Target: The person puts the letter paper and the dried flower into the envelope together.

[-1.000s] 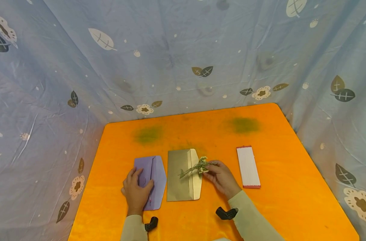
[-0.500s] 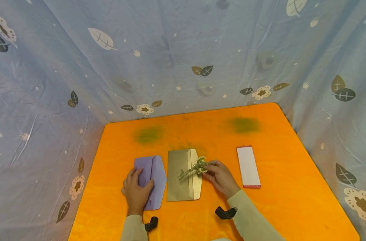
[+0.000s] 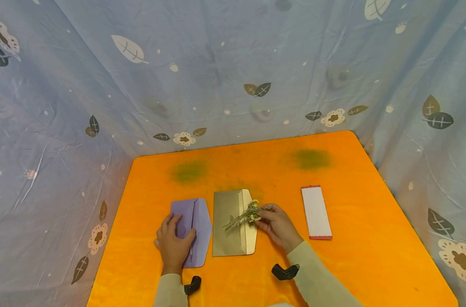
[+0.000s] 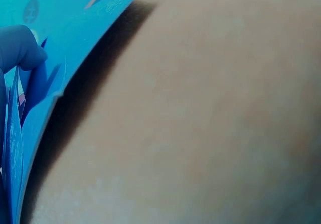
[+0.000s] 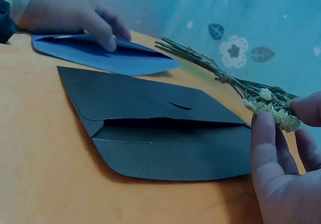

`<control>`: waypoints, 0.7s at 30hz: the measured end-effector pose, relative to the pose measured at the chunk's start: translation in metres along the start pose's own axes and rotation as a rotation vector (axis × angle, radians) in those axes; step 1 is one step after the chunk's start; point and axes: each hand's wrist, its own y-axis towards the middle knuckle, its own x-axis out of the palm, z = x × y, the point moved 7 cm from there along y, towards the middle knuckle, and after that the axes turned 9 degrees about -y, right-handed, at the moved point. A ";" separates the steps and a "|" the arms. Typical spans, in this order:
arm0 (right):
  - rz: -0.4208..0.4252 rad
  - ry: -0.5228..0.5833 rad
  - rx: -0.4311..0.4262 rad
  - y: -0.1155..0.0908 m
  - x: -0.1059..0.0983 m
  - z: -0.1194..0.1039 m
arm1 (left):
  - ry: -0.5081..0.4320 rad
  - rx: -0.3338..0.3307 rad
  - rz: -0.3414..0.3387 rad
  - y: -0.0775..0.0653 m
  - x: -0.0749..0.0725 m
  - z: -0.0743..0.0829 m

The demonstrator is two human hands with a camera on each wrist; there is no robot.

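Note:
In the head view my left hand (image 3: 174, 247) holds a purple envelope (image 3: 203, 230) down on the table. Its thumb lies at the envelope's gaping mouth, seen also on the blue-looking envelope (image 4: 75, 43) in the left wrist view. A slim strip with a pinkish end shows in that mouth. My right hand (image 3: 279, 226) pinches a small bunch of dried flowers (image 3: 252, 211) by the pale yellow blossoms. The tied stems (image 5: 190, 57) point left, over a gold envelope (image 3: 227, 224). That envelope lies with its flap folded out to the right and its mouth parted.
A white rectangular piece with red ends (image 3: 316, 213) lies to the right of the right hand. The orange-covered table (image 3: 256, 162) meets a blue patterned curtain (image 3: 217, 85) behind and at both sides. A pale edge (image 3: 280, 305) shows at the bottom of the head view.
My right hand has drifted slightly left with the flower bunch, so the stems reach farther over the gold envelope. The left hand and both envelopes stay put.

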 end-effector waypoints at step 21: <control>-0.045 -0.006 -0.003 0.001 0.021 0.010 | -0.002 0.007 0.004 0.000 0.000 0.000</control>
